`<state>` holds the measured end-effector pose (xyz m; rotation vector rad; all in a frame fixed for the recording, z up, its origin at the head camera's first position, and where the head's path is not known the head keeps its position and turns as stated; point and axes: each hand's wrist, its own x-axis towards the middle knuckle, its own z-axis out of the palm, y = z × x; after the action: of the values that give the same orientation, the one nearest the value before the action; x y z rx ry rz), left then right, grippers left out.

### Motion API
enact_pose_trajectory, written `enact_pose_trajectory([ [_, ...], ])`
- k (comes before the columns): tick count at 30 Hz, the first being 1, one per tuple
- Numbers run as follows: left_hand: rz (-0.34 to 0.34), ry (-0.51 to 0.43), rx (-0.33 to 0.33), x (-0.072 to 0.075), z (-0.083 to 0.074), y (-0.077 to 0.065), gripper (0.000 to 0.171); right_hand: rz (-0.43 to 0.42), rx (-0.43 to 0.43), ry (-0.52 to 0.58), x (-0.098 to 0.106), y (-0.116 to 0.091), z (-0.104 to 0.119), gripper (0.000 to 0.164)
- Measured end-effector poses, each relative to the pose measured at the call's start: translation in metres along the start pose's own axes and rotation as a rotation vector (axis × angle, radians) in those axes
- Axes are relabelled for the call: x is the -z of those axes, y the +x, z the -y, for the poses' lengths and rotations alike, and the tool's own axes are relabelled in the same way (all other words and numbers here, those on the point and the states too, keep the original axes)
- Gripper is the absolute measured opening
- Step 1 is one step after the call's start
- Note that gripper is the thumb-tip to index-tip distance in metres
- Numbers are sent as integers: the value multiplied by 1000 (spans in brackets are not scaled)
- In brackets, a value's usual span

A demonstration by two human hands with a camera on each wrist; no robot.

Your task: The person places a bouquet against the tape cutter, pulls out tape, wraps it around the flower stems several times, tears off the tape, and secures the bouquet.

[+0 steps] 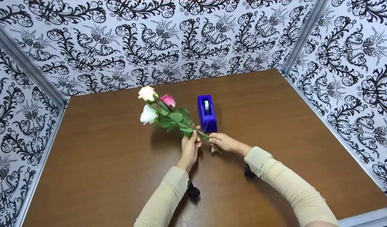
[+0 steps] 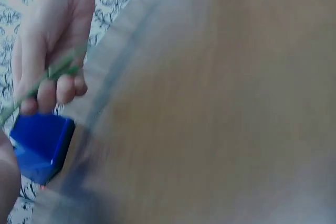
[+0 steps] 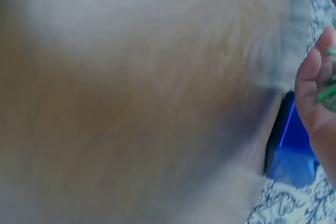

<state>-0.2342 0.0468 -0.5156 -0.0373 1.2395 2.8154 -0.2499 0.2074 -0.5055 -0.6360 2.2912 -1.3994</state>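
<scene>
A small bunch of roses (image 1: 168, 110), one white, one cream and one pink with green leaves, is held aslant above the table, blooms to the upper left. My left hand (image 1: 190, 146) grips the stems just below the leaves. Lower down, my right hand (image 1: 224, 142) holds the stem ends, with a light-brown tip poking out beneath it. Just beyond both hands stands a blue tape dispenser (image 1: 207, 113) with a roll in it. A faint clear strip, perhaps tape, shows near the stems. Curled fingers around the green stems (image 2: 58, 72) appear in the left wrist view.
The brown wooden table (image 1: 117, 176) lies under everything. Black-and-white patterned walls (image 1: 149, 41) with grey metal edges rise at the back and sides. Dark wrist-worn devices (image 1: 193, 191) hang below both sleeves. Both wrist views are mostly blurred tabletop.
</scene>
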Motion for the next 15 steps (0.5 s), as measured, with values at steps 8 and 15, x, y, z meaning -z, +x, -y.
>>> enact_pose_trajectory([
  [8, -148, 124, -89, -14, 6, 0, 30, -29, 6, 99, -10, -2, 3, 25],
  [15, -173, 183, -80, -26, 2, 6, 26, 79, -128, 543, -3, 2, 0, 29],
])
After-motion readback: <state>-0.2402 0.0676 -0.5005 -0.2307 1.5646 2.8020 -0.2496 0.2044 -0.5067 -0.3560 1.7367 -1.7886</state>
